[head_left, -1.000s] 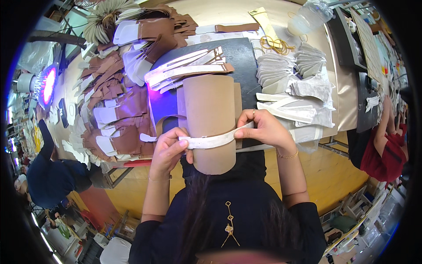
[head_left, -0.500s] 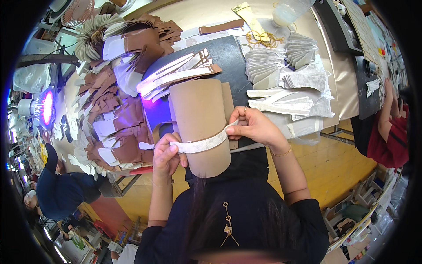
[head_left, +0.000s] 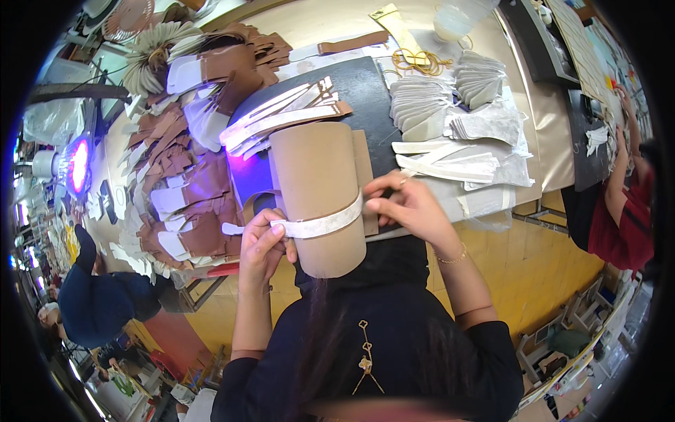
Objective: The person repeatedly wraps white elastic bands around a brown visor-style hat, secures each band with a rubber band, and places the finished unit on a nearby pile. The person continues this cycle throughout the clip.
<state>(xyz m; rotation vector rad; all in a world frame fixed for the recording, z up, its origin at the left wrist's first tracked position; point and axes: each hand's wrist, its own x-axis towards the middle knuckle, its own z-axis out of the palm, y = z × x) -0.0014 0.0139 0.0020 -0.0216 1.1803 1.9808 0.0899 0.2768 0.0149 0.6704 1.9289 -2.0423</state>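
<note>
A tan, curved leather piece (head_left: 320, 190) stands bent over in front of me, above the black mat (head_left: 351, 91). A white strip (head_left: 320, 226) lies across its lower part. My left hand (head_left: 261, 243) pinches the strip's left end against the piece. My right hand (head_left: 408, 205) presses the strip's right end onto the piece's right edge. Both hands hold strip and piece together.
Brown and white cut pieces (head_left: 183, 176) are heaped at the left. Grey-white cut pieces (head_left: 450, 105) are stacked at the right. A purple lamp (head_left: 79, 165) glows far left. One person in dark blue (head_left: 98, 302) sits lower left, another in red (head_left: 619, 218) at the right.
The view has shifted a little. My hands keep the strip stretched across the tan piece, with the right hand slightly further round its edge.
</note>
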